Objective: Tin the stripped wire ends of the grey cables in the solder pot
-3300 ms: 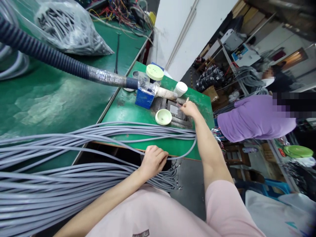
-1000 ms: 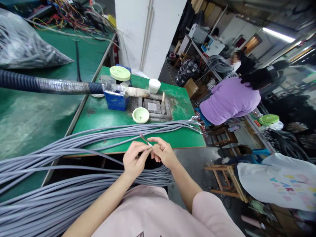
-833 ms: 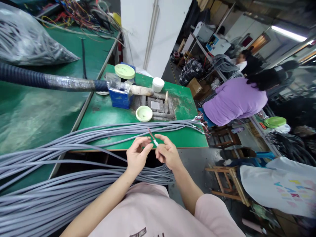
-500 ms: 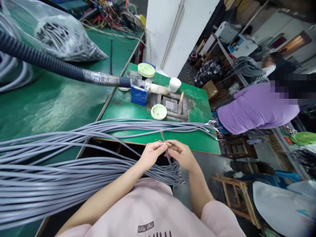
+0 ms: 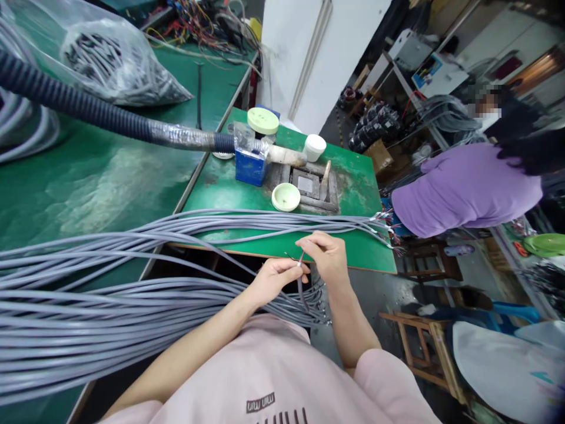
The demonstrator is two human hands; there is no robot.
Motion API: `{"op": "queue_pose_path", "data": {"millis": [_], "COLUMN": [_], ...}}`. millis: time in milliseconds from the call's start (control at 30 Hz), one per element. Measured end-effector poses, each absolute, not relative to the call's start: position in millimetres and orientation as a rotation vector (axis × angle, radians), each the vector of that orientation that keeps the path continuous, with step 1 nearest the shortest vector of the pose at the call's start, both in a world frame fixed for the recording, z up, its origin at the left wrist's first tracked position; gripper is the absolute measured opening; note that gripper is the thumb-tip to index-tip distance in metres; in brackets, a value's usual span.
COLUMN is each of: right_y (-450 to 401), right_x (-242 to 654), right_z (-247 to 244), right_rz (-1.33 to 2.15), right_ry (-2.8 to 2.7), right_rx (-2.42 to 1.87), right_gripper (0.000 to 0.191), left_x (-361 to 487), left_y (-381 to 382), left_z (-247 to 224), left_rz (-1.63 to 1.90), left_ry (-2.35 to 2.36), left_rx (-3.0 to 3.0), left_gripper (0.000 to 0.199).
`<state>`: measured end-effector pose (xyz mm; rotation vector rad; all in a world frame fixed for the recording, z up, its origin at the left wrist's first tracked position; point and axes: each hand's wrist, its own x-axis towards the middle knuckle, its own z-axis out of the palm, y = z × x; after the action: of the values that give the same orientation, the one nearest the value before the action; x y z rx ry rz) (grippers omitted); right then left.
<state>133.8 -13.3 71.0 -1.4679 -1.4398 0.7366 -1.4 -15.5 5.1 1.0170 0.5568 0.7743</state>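
Note:
Between my hands is the stripped end of a grey cable (image 5: 301,292), with thin coloured wires fanning out above a small white part. My left hand (image 5: 279,277) pinches the cable at that white part, thumb over fingers. With closed fingertips my right hand (image 5: 325,253) grips the thin wires (image 5: 302,255) just above it; a few dark wires stick out to the left. Below the hands lies a thick bundle of grey cables (image 5: 176,306), their ends gathered near my lap. Another row of grey cables (image 5: 247,222) crosses the green table, with bared coloured ends at its right.
On the green table (image 5: 353,182) are a solder-pot-like square fixture (image 5: 306,185), a pale green dish (image 5: 285,196), a white cup (image 5: 315,148) and a blue box (image 5: 249,166) under a black hose (image 5: 110,118). A person in purple (image 5: 468,188) sits at the right, near a wooden stool (image 5: 417,341).
My right hand has moved up from the cable below the white part to the wires above it. My left hand keeps its pinch, shifted slightly right and down.

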Motion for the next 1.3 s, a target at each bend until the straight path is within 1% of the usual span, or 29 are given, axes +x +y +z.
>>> {"op": "queue_pose_path", "data": {"millis": [67,167,233,300,400,500,633,767,900,1000,1200,1300], "right_y": [-5.6,1.3,-0.1,-5.3,-13.9,-18.1,-19.8,-22.4,-26.4,-31.7,-43.1,-45.5], "right_x": [143.6,159.5,164.9,163.0,149.0,133.5,127.2,132.9,140.1,147.0,155.9,151.6], "right_z": [69.6,72.9,77.2,80.2,78.7,72.2,64.3,59.8,56.5,53.5,49.4,44.4], "right_rz": [0.733,0.622,0.612,0.665,0.733,0.712,0.617,0.616,0.561,0.442,0.206,0.131], "right_ry": [-1.270,-1.080,-1.172,-1.384,-1.590,-1.606,-1.547,-1.481,-1.559,-1.666,-2.039,-2.181], "right_rx": [-1.400,-1.317,-1.354,-1.446,-1.553,-1.589,-1.555,-1.479,-1.431,-1.362,-1.159,-1.113], "right_gripper": [0.014,0.013,0.014,0.015,0.010,0.011,0.022,0.017,0.011,0.016,0.038,0.037], "left_x": [-1.2,1.4,3.0,3.9,4.0,3.7,3.7,3.6,1.5,-0.6,-2.6,-4.3], "left_y": [-16.6,-18.3,-17.8,-15.9,-13.5,-13.2,-13.0,-11.1,-8.7,-6.8,-3.8,-3.6], "left_z": [3.6,-2.4,-7.6,-12.1,-15.9,-16.9,-13.4,-4.0,2.0,1.9,3.3,5.9], "left_rz": [0.759,0.741,0.765,0.788,0.782,0.774,0.793,0.810,0.798,0.811,0.830,0.850], "left_ry": [0.571,0.574,0.571,0.558,0.531,0.508,0.513,0.491,0.438,0.407,0.380,0.392], "left_rx": [0.992,0.943,0.887,0.835,0.825,0.857,0.801,0.607,0.430,0.358,0.235,0.204], "left_gripper": [0.029,0.028,0.027,0.028,0.032,0.033,0.032,0.034,0.035,0.033,0.031,0.028]}}
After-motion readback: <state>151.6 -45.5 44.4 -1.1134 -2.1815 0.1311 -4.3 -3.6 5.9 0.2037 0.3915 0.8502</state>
